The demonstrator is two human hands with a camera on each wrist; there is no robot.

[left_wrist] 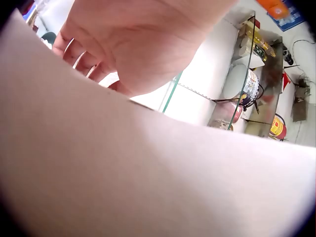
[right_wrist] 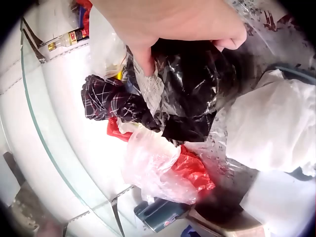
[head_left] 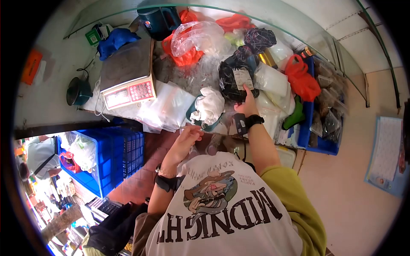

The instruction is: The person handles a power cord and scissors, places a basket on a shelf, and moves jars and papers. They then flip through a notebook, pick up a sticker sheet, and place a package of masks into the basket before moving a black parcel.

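Note:
My right hand (head_left: 247, 105) grips a black plastic-wrapped package (right_wrist: 190, 84), its thumb over a printed white label (head_left: 243, 79) and its other fingers on the far side. The package is at the counter's middle right. Beside it, a crumpled white bag (head_left: 209, 106) sits in a teal dish (head_left: 193, 112). My left hand (head_left: 186, 141) hovers at the counter's front edge near that dish, fingers loosely bent. In the left wrist view, the left palm (left_wrist: 133, 49) shows with the fingers slightly apart and nothing against them.
A weighing scale (head_left: 128, 91) stands at left, with clear plastic bags (head_left: 166, 102) beside it. Red bags (head_left: 301, 77), a plaid cloth bundle (right_wrist: 106, 98) and a dark green jug (head_left: 158, 21) crowd the back. A blue bin (head_left: 329, 147) is at right; a glass shelf edge (head_left: 256, 19) crosses above.

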